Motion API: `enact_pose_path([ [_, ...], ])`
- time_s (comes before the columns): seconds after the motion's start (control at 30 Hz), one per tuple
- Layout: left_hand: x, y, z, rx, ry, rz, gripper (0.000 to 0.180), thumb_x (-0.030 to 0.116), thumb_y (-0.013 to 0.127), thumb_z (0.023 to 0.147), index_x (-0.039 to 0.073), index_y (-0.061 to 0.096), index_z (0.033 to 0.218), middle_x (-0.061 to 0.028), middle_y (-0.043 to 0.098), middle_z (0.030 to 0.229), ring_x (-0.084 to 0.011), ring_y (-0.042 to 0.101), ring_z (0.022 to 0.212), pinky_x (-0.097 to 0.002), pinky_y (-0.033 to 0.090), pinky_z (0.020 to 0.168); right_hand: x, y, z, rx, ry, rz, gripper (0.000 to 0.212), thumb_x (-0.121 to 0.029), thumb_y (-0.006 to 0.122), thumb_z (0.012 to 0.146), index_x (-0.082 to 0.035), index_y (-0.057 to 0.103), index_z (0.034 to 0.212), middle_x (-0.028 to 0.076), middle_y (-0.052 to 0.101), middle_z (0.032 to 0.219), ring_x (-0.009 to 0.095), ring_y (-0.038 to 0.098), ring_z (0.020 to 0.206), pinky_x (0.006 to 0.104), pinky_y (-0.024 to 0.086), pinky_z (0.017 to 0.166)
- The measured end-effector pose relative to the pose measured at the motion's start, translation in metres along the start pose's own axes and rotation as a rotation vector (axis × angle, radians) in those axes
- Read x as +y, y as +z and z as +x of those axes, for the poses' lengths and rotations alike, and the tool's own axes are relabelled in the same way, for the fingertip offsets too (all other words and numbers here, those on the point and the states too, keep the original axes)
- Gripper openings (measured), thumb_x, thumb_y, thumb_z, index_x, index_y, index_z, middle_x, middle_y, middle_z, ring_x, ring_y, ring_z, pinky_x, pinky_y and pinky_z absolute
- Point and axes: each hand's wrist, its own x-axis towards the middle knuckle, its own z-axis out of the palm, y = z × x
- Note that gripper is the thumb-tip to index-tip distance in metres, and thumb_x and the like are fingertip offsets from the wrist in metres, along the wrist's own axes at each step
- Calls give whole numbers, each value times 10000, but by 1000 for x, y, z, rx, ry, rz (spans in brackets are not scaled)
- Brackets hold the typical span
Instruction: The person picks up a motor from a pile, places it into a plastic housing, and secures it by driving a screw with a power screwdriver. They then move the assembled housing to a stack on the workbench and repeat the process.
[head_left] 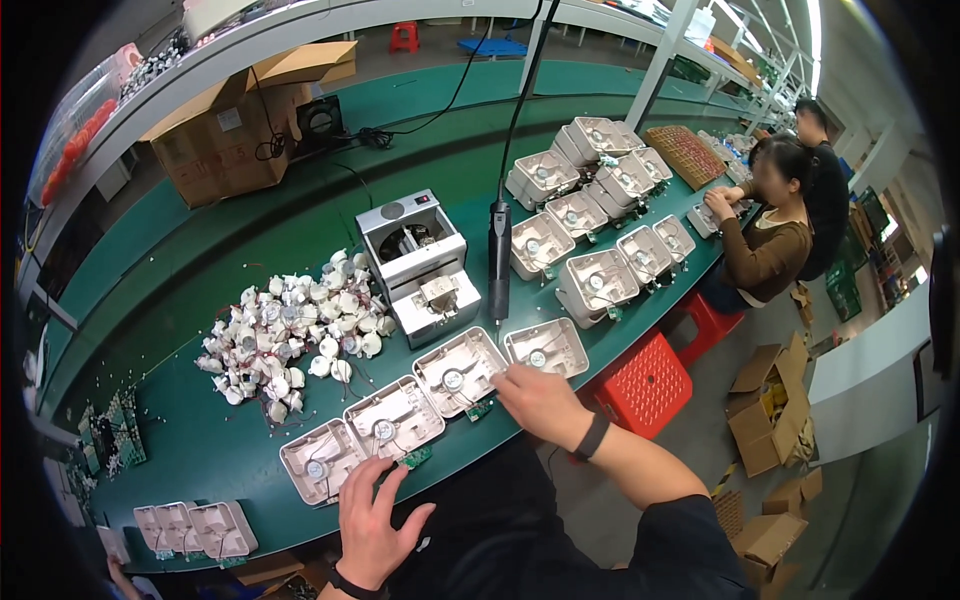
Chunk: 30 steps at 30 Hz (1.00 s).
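Observation:
A row of beige plastic housings runs along the near edge of the green workbench, each with a round speaker-like part and wires inside. My left hand [375, 520] is open, its fingers spread beside a small green circuit board [415, 458] at the edge of one housing [395, 412]. My right hand [545, 405] is closed, fingertips together at the right rim of another housing [455, 385]; what they pinch is hidden. To its right lies a further housing [560, 343]. A black electric screwdriver [499, 265] hangs upright just beyond, its tip over the row.
A grey metal machine [418, 270] stands behind the row. Left of it spreads a heap of white wired parts [295, 330]. Stacked housings [598, 275] fill the right side. Beyond sit co-workers [770, 215]. A red stool [650, 385] and cardboard boxes [765, 410] are on the floor.

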Motion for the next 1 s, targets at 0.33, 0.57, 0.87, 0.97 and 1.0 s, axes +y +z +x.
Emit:
enact_pose_path([
  [0.33, -8, 1, -11, 46, -58, -47, 543, 165, 869, 668, 26, 660, 1150, -160, 609, 1213, -384, 575, 1157, -471, 467, 995, -16, 3, -20, 20, 18, 8, 175, -166, 686, 871, -48, 608, 974, 64, 555, 795, 255, 633, 692, 376, 523, 567],
  [0.57, -12, 0, -9, 79, -52, -92, 532, 117, 859, 661, 24, 656, 1144, -167, 603, 1202, -390, 577, 1143, -466, 475, 977, -7, 9, -4, 37, 344, -201, 225, -260, 711, 866, -74, 644, 758, 97, 621, 700, 300, 649, 611, 405, 520, 543],
  [0.87, -21, -13, -23, 156, -154, -105, 515, 76, 839, 669, 13, 644, 1142, -179, 588, 1215, -399, 577, 1139, -452, 466, 987, 2, 2, -15, -97, 425, -165, 240, -260, 678, 822, -67, 677, 681, 140, 661, 647, 338, 672, 615, 459, 539, 577],
  [0.97, -28, -15, -28, 177, -176, -106, 485, 76, 815, 718, 7, 635, 1163, -179, 584, 1232, -380, 574, 1148, -436, 462, 993, -7, -26, -22, -113, 434, -160, 239, -254, 673, 819, -65, 677, 673, 140, 656, 637, 340, 668, 611, 462, 537, 577],
  [1.0, -30, -16, -27, 185, -189, -108, 470, 75, 803, 742, 4, 630, 1174, -179, 583, 1240, -370, 573, 1152, -428, 460, 996, -11, -38, -25, -106, 433, -157, 249, -262, 678, 822, -69, 667, 665, 135, 647, 633, 339, 659, 607, 463, 529, 573],
])
